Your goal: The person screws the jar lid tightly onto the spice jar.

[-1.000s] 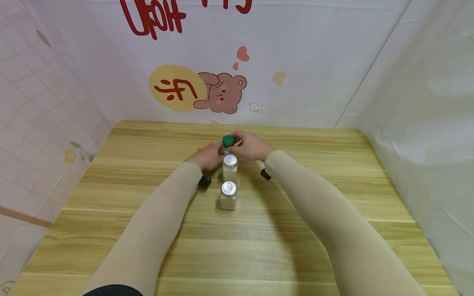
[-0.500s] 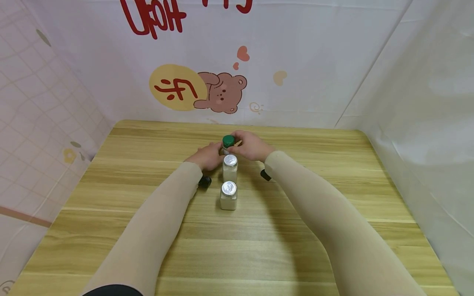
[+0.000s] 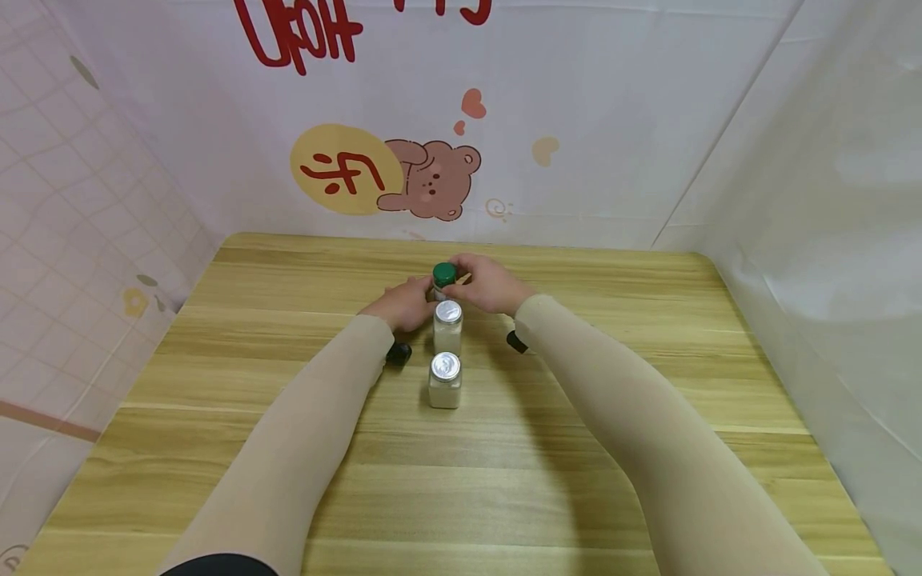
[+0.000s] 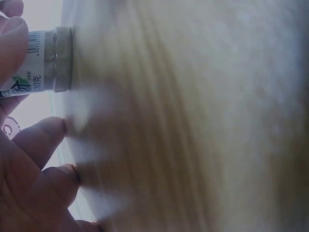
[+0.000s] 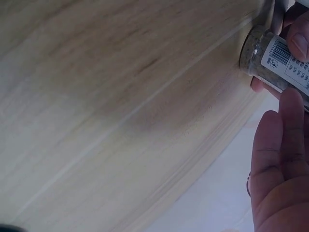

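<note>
A small clear spice bottle (image 3: pixel 443 277) with a green cap stands between my hands at the back of the table. A white label (image 4: pixel 34 63) with a barcode wraps its body, and greyish powder shows through the base (image 5: pixel 252 48). My left hand (image 3: pixel 403 307) holds the lower body between thumb and index finger, its other fingers touching the table. My right hand (image 3: pixel 490 286) pinches the upper part near the cap from the right, with two fingers (image 5: pixel 270 145) stretched out. In front, two square jars with silver lids, one nearer (image 3: pixel 444 384) and one farther (image 3: pixel 447 330), stand in line with the bottle.
The wood-grain table (image 3: pixel 461 496) ends at a white printed curtain (image 3: pixel 576 96) just behind the hands. Similar sheets hang on the left and right. Black wrist-worn pieces (image 3: pixel 398 354) show beside both wrists, the left one close to the farther jar.
</note>
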`<state>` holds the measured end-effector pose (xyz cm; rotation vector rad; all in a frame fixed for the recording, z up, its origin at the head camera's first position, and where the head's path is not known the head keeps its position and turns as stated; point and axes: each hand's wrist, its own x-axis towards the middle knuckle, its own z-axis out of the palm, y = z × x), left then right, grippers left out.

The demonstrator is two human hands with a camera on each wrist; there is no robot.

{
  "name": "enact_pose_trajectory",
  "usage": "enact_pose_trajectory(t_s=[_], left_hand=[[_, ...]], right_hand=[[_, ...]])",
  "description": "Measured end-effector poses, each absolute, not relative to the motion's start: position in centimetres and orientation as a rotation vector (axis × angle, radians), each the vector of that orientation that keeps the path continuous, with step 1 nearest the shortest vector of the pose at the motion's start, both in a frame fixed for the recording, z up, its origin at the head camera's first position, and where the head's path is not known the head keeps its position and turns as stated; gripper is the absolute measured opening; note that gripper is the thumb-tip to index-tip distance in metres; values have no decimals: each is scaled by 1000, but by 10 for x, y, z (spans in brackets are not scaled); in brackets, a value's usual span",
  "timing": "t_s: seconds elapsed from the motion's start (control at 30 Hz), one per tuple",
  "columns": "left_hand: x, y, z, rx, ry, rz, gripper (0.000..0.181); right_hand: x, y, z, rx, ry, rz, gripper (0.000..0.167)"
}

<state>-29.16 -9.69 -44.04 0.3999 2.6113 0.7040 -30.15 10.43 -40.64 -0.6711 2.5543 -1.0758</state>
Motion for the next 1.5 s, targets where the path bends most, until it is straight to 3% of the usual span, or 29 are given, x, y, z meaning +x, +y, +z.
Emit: enact_pose_trajectory(t_s=[0.23, 0.53, 0.77, 1.5], left_hand=[[-291, -97, -440, 405, 2616, 689, 64], [-290, -97, -438, 406, 2621, 687, 65], [-288, -97, -437, 414, 2629, 700, 63], [-288, -97, -437, 405, 2620, 687, 67]], right_hand=[[-304, 105, -410, -677, 2508, -1119, 47], [-301, 104, -408, -669, 2528, -1131, 37], [-302, 104, -410, -655, 2501, -1159, 43], [-302, 105, -411, -704, 2526, -1124, 38]])
